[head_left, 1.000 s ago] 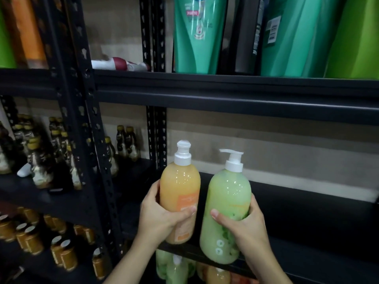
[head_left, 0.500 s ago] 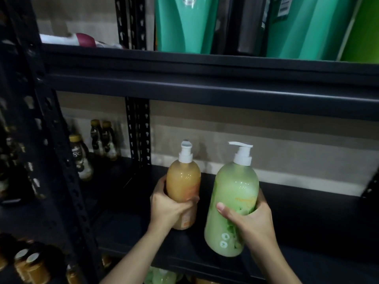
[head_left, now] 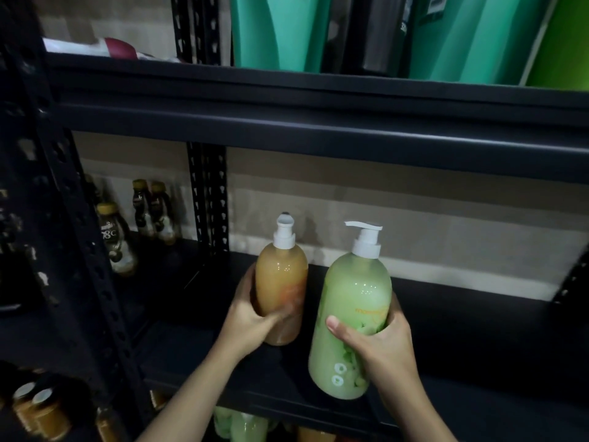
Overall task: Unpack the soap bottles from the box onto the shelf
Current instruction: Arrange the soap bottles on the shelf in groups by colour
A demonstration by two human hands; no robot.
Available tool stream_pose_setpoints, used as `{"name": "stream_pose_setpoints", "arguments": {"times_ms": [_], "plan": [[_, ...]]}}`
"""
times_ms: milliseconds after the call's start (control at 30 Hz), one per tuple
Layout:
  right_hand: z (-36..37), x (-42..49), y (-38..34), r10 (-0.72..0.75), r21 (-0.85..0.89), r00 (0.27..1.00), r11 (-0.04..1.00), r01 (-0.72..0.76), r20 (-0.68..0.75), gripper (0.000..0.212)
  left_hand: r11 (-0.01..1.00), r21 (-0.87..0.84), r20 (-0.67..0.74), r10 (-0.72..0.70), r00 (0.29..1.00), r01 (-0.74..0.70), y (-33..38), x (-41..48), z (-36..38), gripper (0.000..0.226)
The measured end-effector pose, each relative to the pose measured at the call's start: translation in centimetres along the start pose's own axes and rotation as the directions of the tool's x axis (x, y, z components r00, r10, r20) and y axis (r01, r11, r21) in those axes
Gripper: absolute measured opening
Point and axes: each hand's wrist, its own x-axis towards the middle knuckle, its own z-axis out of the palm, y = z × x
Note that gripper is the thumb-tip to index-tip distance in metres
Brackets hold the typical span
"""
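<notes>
1. Head view: the left hand point(head_left: 251, 320) grips the orange soap bottle point(head_left: 280, 282) low on its body, fingers curled round the front, thumb side behind it.
2. The orange pump bottle is upright over the black shelf board point(head_left: 462, 330), set back from the front edge and near the left rear post point(head_left: 208, 199). I cannot tell whether its base touches the board.
3. The right hand point(head_left: 376, 342) grips the green soap bottle point(head_left: 350, 314) round its middle, thumb across the front, fingers wrapped behind.
4. The green pump bottle is roughly upright, just right of the orange one with a gap between, its base at the board's front edge. Contact with the board is unclear.
5. Both white pump heads are on; the green bottle's nozzle points left.
6. The upper shelf point(head_left: 318, 122) carries large teal bottles point(head_left: 280, 30).
7. The bay to the left holds small dark bottles with gold caps point(head_left: 118, 244).
8. Lidded jars point(head_left: 38, 413) stand at bottom left, and more green bottles point(head_left: 242, 425) show under the board's front edge.
</notes>
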Motion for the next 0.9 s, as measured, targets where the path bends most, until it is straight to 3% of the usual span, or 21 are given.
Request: {"name": "stream_pose_setpoints", "arguments": {"times_ms": [67,133,200,267,400,600,767,833,900], "plan": [[0.3,-0.4,0.0,0.017,0.011,1.0,1.0,-0.017,0.015,0.088,0.989,-0.148,0.031,0.009,0.999,-0.004,0.9,-1.7,-1.7,0.107],[0.7,-0.8,-0.1,0.02,0.016,0.999,1.0,-0.021,0.033,0.089,0.98,-0.191,0.128,0.079,0.989,-0.053,2.2,-4.1,-3.0,0.106],[1.5,-1.1,-0.4,0.016,0.019,0.999,1.0,-0.017,0.051,0.089,0.99,-0.047,0.278,0.138,0.951,-0.13,3.7,-6.7,-3.2,0.111],[2.4,-1.6,-1.1,0.014,0.027,0.997,1.0,-0.016,0.079,0.091,0.979,0.099,0.34,0.138,0.93,-0.181,4.9,-8.2,-2.7,0.125],[4.2,-2.4,-2.5,-0.01,0.1,0.983,0.995,-0.009,0.185,0.085,0.965,0.22,0.319,0.065,0.945,-0.141,7.2,-8.6,-1.5,0.141],[5.9,-2.8,-3.3,-0.046,0.056,0.958,0.998,0.031,0.282,0.089,0.988,0.1,0.16,0.102,0.982,-0.119,6.8,-8.1,-1.4,0.108],[5.9,-2.8,-3.6,-0.126,0.191,0.891,0.981,0.044,0.436,0.082,0.981,0.133,0.047,0.136,0.99,-0.141,6.8,-8.2,-2.3,0.108],[5.7,-2.6,-2.7,-0.149,0.284,0.923,0.958,0.046,0.354,0.076,0.974,0.166,0.01,0.152,0.988,-0.152,6.8,-8.1,-2.8,0.111],[5.4,-2.0,-0.7,-0.121,0.177,0.982,0.98,0.095,0.142,0.053,0.973,0.177,-0.027,0.157,0.987,-0.15,6.7,-7.8,-3.3,0.114]]}}
